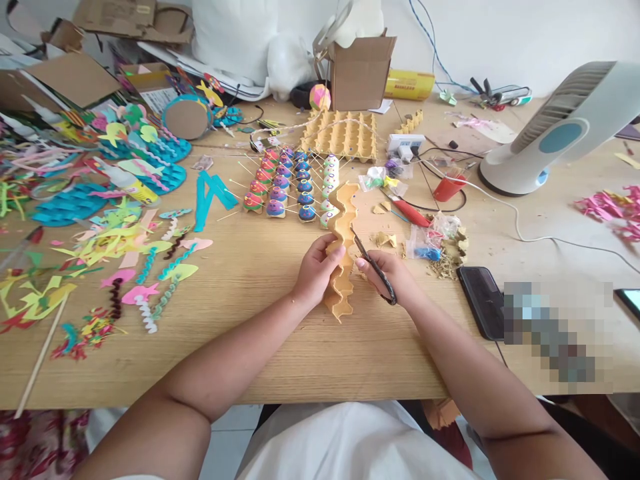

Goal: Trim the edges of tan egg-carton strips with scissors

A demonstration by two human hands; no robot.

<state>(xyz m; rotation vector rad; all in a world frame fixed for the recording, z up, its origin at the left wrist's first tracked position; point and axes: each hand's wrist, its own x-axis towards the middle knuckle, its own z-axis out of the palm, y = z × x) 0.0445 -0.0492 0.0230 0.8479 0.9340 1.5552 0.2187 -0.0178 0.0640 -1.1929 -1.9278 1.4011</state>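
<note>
My left hand (320,269) grips a long strip of tan egg carton (346,207) with a wavy edge, thumb across its middle. The strip stands lengthwise away from me above the table. In my right hand (385,272) is a pair of dark scissors (384,283), its blades against the strip's right edge. How far the blades are apart cannot be made out. Just beyond the strip are painted egg-carton rows: a red one (259,181), a purple one (280,183), a blue one (305,188) and a white one (331,180), with thin sticks poking out.
An uncut egg tray (345,133) lies behind the rows. Carton scraps (385,239) and a red tool (413,213) are to the right, with a phone (481,301) and a white fan (550,133) farther over. Coloured paper cuttings (100,243) and a glue bottle (131,185) cover the left.
</note>
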